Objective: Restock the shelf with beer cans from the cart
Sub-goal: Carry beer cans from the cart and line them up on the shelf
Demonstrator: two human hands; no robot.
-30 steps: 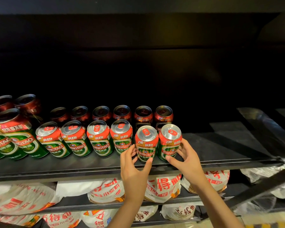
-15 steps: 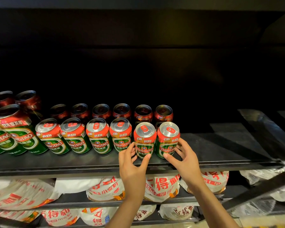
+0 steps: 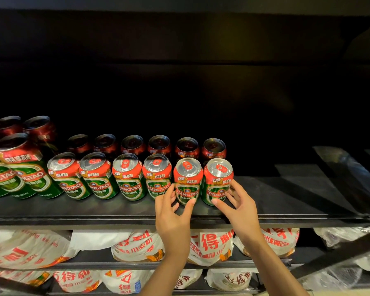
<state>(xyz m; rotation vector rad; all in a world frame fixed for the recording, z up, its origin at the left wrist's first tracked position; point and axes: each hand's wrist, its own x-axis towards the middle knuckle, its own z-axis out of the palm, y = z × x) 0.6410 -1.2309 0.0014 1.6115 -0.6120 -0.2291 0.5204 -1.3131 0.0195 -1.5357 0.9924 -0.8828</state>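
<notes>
Green and red Tsingtao beer cans stand in two rows on the black shelf (image 3: 286, 201). The front row (image 3: 126, 178) runs left to right, with a darker back row (image 3: 158, 145) behind it. My left hand (image 3: 173, 214) holds the fifth front can (image 3: 187, 178) near its base, thumb on its right side and fingers on its left. My right hand (image 3: 239, 210) holds the rightmost front can (image 3: 218, 176) the same way, thumb at the front and fingers on its right side. Both cans stand upright on the shelf, side by side. No cart is in view.
Taller cans (image 3: 19, 174) stand at the far left. Right of the last can the shelf surface is bare and dark. Below are shelves of white bags with red print (image 3: 212, 244). Clear plastic wrap (image 3: 350, 167) lies at the right end.
Both hands have stayed on the two rightmost front cans, which have slid slightly back toward the line of the front row.
</notes>
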